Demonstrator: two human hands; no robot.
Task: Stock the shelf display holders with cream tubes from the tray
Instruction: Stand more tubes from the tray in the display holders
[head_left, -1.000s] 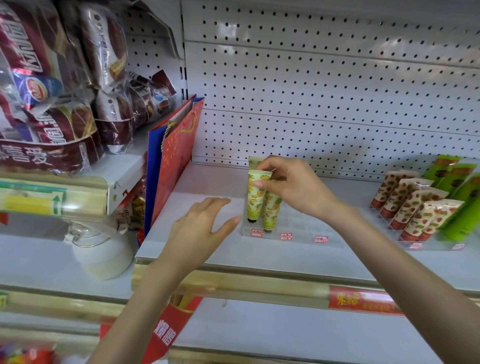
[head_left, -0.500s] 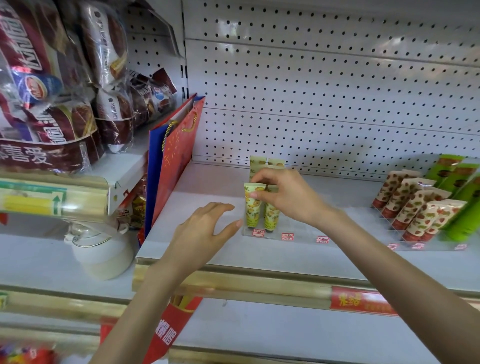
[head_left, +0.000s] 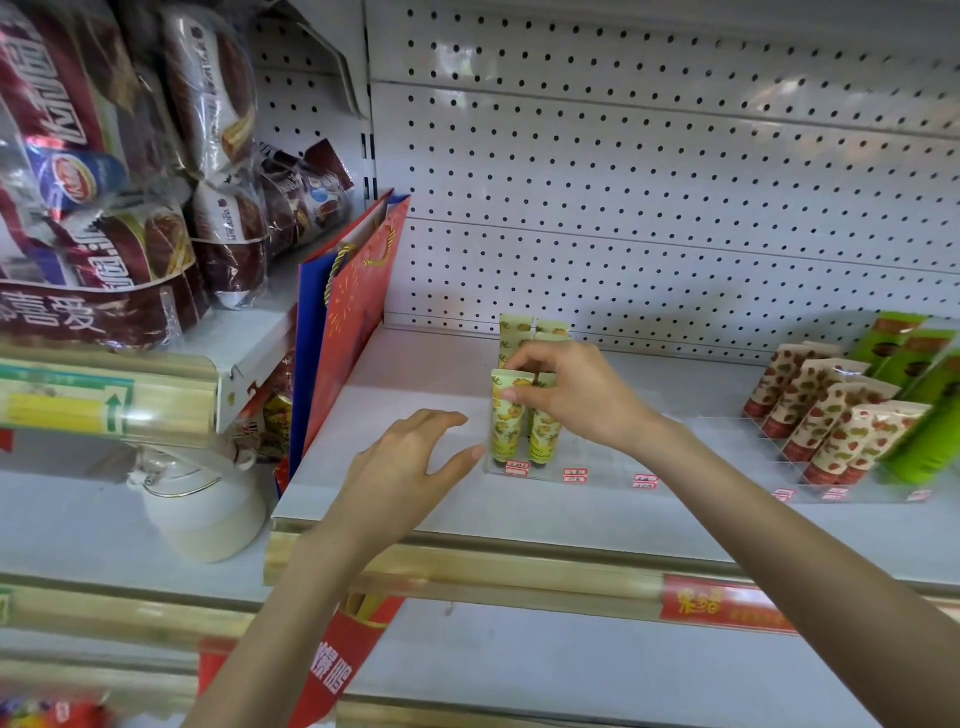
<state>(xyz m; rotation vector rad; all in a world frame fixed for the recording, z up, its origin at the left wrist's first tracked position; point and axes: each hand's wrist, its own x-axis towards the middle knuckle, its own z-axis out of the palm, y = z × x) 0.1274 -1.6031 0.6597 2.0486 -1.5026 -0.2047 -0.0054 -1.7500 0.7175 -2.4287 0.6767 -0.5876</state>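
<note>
Right hand (head_left: 566, 395) pinching the yellow tube (head_left: 505, 415) by its crimped top to seat it upright, front-left in the clear holder (head_left: 613, 457); left hand (head_left: 410, 462) open, empty, steadying alongside.

A white pegboard back panel (head_left: 649, 171) with rows of dark holes closes the rear of the shop bay, split by horizontal seams. Below it runs a pale grey metal shelf (head_left: 415, 374), its front edge trimmed with a gold price rail (head_left: 467, 571) carrying a red label strip (head_left: 727, 605) on the right. A second shelf (head_left: 519, 670) lies beneath. To the left a neighbouring bay sits slightly higher, with a white shelf (head_left: 249, 343) and its own gold rail (head_left: 104, 400) bearing a yellow and green tag. Light is even and soft, with faint shadows on the pegboard
</note>
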